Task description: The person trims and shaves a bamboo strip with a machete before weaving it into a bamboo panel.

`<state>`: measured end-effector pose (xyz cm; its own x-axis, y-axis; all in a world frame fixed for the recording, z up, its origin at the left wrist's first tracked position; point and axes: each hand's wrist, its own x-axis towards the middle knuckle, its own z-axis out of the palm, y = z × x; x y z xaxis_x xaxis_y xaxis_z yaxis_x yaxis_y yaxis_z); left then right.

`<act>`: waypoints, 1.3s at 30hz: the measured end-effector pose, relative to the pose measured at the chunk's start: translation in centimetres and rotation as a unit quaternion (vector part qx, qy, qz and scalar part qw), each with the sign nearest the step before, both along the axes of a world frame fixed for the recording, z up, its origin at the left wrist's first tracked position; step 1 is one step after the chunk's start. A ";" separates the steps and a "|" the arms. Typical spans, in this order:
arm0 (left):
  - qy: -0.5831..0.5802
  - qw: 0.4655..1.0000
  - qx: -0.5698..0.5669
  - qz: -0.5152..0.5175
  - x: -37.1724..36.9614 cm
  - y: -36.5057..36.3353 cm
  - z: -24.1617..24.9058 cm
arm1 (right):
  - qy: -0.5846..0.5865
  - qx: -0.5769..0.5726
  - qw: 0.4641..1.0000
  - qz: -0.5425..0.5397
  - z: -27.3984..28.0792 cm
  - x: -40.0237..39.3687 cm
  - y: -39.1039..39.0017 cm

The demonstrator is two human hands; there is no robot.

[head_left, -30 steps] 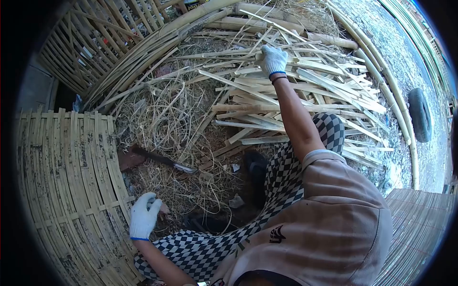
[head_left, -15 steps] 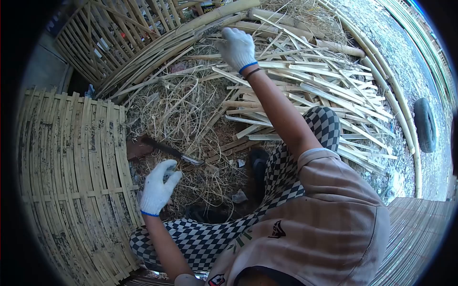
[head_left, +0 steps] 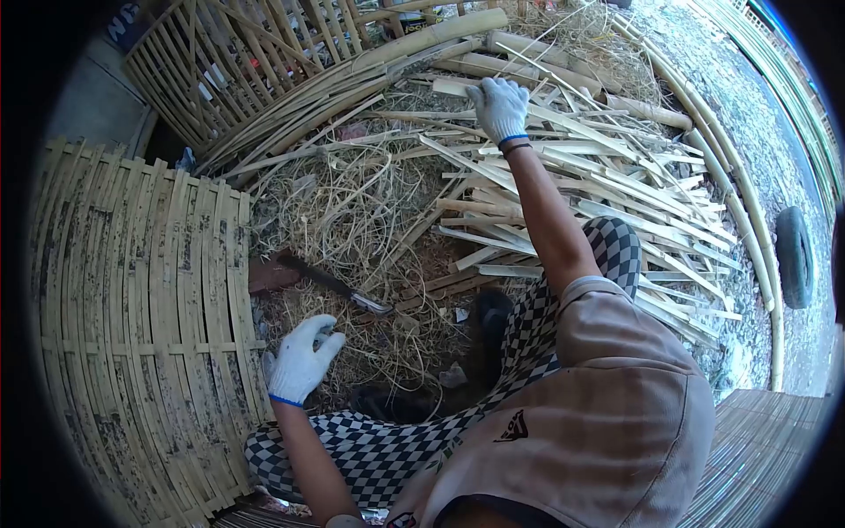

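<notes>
**Right hand on the slats, left hand down by the knife**

The slats (head_left: 572,176) lie in a loose, criss-crossed heap ahead of you: flat, pale strips of split bamboo with rough ends. Your right hand (head_left: 500,107), in a white knit glove with a blue cuff, is stretched out to the far edge of the heap and rests on top of the strips, fingers curled down over them; you cannot tell from here whether it has closed on any one strip.

Your left hand (head_left: 301,359), gloved the same way, is low and near your knee, fingers loosely spread and released on the shavings (head_left: 343,220), a tangle of thin, curly, straw-coloured fibres. Just beyond its fingertips lies the knife (head_left: 330,283), a dark blade on a reddish handle, flat on the shavings, apart from the hand.

To your left the mat (head_left: 132,334) spreads out, woven of wide, dark-speckled bamboo strips. Round poles (head_left: 422,40) lie beyond the heap, and an open lattice (head_left: 238,62) stands behind them. A tyre (head_left: 797,255) sits on the gravel far right.
</notes>
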<state>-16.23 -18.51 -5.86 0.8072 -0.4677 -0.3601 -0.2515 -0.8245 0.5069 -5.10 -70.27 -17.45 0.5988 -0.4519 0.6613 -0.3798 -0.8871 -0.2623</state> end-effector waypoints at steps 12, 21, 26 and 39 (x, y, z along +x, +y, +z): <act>-0.048 0.940 -0.326 0.093 6.1 1.7 -6.2 | -0.041 0.084 0.879 0.467 18.6 -6.7 37.8; -0.272 0.778 -0.532 0.195 0.5 5.9 2.2 | -0.164 0.087 0.699 0.691 21.5 -16.7 54.4; -0.379 0.647 -0.621 0.227 -1.0 13.5 3.9 | -0.232 0.115 0.638 0.725 21.5 -16.4 50.5; -0.371 0.575 -0.727 0.048 -7.7 20.0 18.1 | 0.130 0.144 0.824 0.532 3.5 -8.2 41.8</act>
